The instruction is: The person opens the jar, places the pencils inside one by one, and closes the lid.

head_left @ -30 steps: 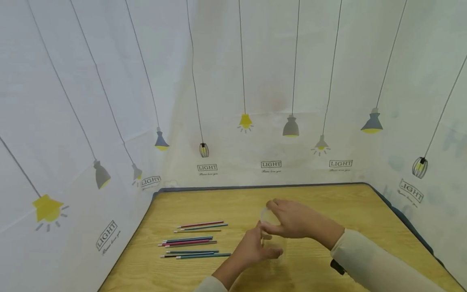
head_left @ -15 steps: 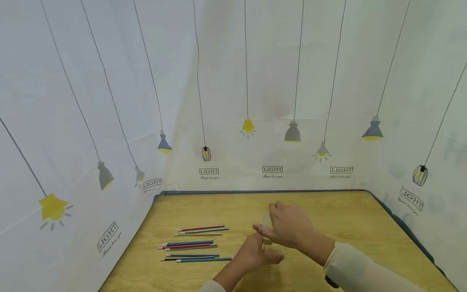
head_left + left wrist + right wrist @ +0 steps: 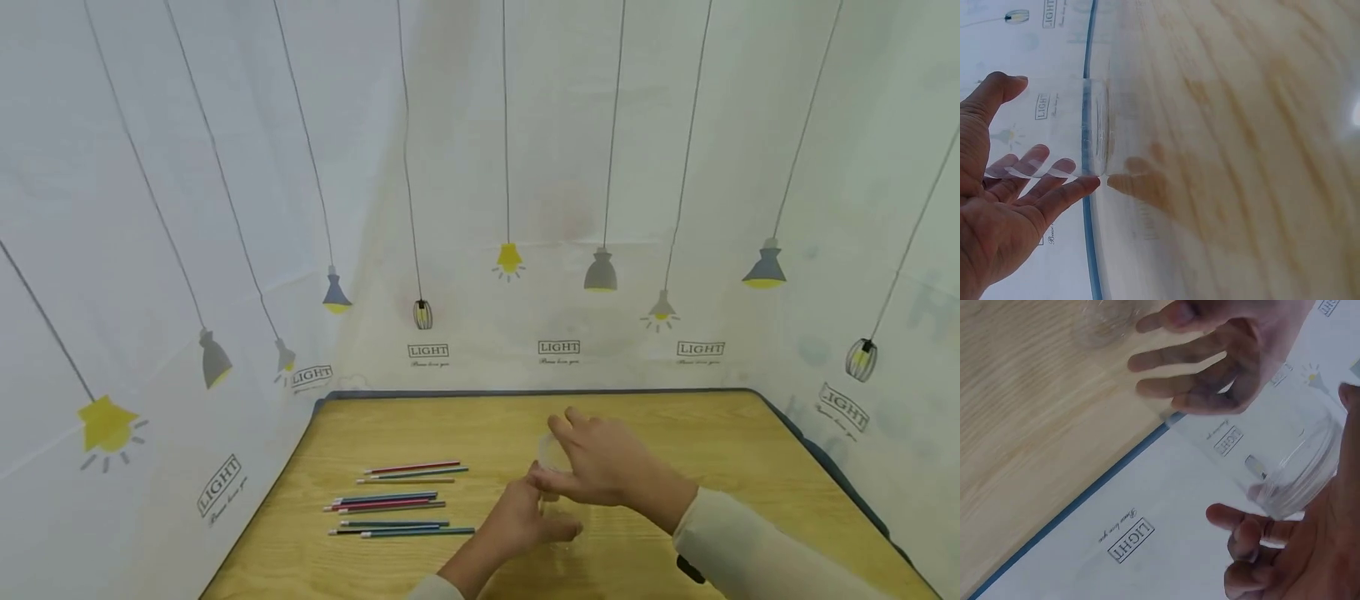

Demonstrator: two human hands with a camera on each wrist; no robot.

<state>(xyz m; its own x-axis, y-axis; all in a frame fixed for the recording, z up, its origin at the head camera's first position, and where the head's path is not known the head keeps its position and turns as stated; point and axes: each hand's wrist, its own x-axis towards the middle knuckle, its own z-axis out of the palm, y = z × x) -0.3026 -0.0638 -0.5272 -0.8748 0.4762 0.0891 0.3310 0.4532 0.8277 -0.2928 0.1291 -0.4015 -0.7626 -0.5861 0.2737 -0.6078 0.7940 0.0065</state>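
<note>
A clear, see-through jar (image 3: 1063,125) stands upright on the table, its base touching the wood in the left wrist view. My left hand (image 3: 517,521) holds it round the side, thumb on one side and fingers on the other. At the top, my right hand (image 3: 611,467) grips the rim with thumb and fingers spread round it. A clear ringed band, which looks like a lid (image 3: 1304,469), sits at that end in the right wrist view. Part of the jar is hidden behind my hands in the head view.
Several pencils (image 3: 386,502) with white ends lie in three loose groups on the left of the wood-patterned table (image 3: 705,450). White sheets printed with hanging lamps (image 3: 645,167) enclose the back and sides. A dark blue edge runs along the table's back.
My right hand turned at the top of the jar, then came back with its fingers spread round the rim. The left hand kept its hold. The pencils stayed put; the view tilted slightly.
</note>
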